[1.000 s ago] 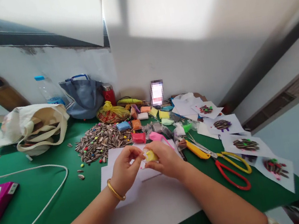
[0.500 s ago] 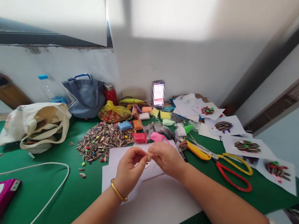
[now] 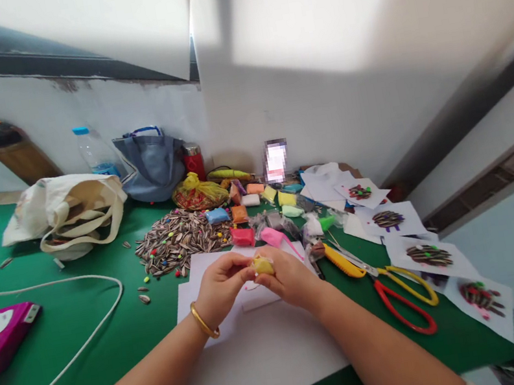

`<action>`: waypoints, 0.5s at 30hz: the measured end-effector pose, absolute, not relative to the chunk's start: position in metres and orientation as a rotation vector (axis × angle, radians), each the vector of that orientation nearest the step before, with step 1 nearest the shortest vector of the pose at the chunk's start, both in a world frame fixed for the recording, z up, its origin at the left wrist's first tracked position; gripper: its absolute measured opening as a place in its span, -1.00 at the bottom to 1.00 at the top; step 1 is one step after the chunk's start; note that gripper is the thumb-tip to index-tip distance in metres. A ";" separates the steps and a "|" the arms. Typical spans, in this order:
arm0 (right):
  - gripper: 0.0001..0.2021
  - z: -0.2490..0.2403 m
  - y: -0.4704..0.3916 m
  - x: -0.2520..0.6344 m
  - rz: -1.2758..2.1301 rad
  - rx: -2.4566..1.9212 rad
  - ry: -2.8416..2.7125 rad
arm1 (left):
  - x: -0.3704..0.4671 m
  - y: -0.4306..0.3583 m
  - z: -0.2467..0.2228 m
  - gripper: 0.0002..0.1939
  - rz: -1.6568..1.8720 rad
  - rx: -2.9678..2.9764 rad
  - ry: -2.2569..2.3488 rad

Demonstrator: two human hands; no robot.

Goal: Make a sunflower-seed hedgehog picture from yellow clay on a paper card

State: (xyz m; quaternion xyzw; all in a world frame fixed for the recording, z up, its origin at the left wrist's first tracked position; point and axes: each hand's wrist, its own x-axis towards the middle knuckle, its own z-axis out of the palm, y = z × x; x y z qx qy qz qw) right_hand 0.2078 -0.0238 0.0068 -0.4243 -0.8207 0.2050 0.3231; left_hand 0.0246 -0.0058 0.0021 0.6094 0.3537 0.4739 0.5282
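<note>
Between my two hands, above the white paper (image 3: 246, 365), is a small yellow packet of modelling clay (image 3: 263, 265) in clear wrap. My left hand (image 3: 224, 290), with a gold bangle at the wrist, pinches the packet's left edge. Fingers of my right hand (image 3: 294, 281) are closed round its right side. Under the hands lies a smaller white sheet with a faint mark, mostly hidden. Just beyond them sit a pink clay piece (image 3: 274, 237) and a red clay packet (image 3: 243, 237).
Sunflower seeds (image 3: 180, 238) lie heaped with coloured bits at the left. Scissors (image 3: 379, 274) and a yellow cutter (image 3: 344, 261) rest at right, beside several seed-decorated papers (image 3: 430, 255). Bags, bottles and a phone (image 3: 276, 161) line the wall. A white cable (image 3: 89, 339) crosses the left side.
The yellow clay packet has come into sight between my hands, where fingers hid it before. My right hand has turned and opened slightly around it. The view has shifted a little.
</note>
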 end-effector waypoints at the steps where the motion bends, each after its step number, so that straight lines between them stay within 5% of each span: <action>1: -0.66 0.008 -0.024 0.206 0.512 -1.129 -2.197 | 0.025 -0.006 0.001 -0.80 1.141 1.471 0.849; 12: -0.78 0.005 -0.023 0.193 0.500 -1.249 -2.241 | 0.026 -0.007 -0.002 -0.91 1.169 1.744 0.985; 15: -0.63 0.005 -0.024 0.201 0.562 -1.236 -2.068 | 0.024 -0.004 -0.003 -0.88 1.230 1.665 0.969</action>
